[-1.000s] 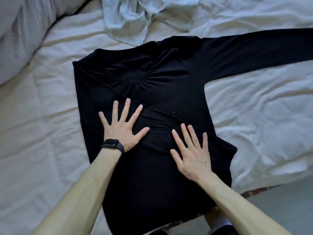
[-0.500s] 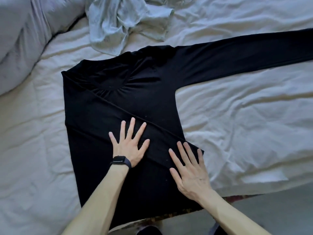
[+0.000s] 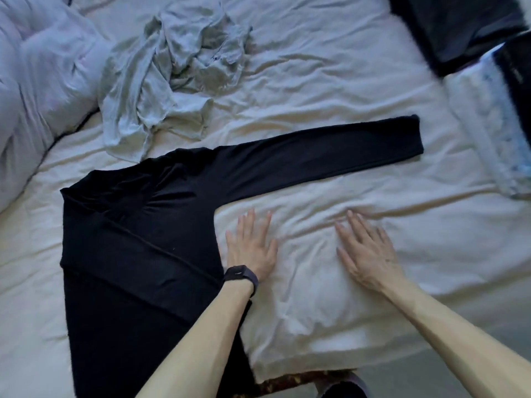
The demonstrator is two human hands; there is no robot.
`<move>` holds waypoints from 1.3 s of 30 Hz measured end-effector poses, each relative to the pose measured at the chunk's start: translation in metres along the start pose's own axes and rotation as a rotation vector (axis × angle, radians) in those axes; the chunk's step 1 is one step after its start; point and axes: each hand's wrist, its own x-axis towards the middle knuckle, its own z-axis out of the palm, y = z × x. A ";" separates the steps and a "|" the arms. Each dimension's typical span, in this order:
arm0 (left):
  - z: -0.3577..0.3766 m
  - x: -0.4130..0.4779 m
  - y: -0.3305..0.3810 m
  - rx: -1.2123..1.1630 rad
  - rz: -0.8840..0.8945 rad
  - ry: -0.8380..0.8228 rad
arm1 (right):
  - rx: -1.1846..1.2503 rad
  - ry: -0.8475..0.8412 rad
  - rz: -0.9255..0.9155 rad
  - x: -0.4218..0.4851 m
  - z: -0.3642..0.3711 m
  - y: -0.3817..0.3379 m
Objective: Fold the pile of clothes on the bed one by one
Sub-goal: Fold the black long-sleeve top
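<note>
A black long-sleeved top lies flat on the white bed sheet. One sleeve is folded across its body, and the other sleeve stretches out to the right. My left hand, with a dark watch on the wrist, lies flat on the sheet just right of the top's side edge. My right hand is spread flat over the sheet further right, holding nothing. A crumpled pale grey garment lies above the top.
A bunched duvet fills the left side. Dark folded clothes and a pale folded item sit at the right. The bed's near edge runs along the bottom right, with floor beyond.
Both hands have slid rightwards off the black top onto the bare sheet. The view has shifted right, so the outstretched sleeve's end and the folded clothes at the right now show.
</note>
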 end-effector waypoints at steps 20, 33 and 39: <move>-0.043 0.164 0.113 -0.169 0.030 0.044 | 1.504 0.457 0.743 0.161 -0.101 0.113; -0.167 0.037 0.018 -1.705 -0.188 0.075 | 1.220 -0.015 0.027 0.102 -0.151 -0.128; -0.148 -0.082 -0.150 -1.641 -0.372 0.535 | 0.673 -0.153 0.058 0.022 -0.034 -0.231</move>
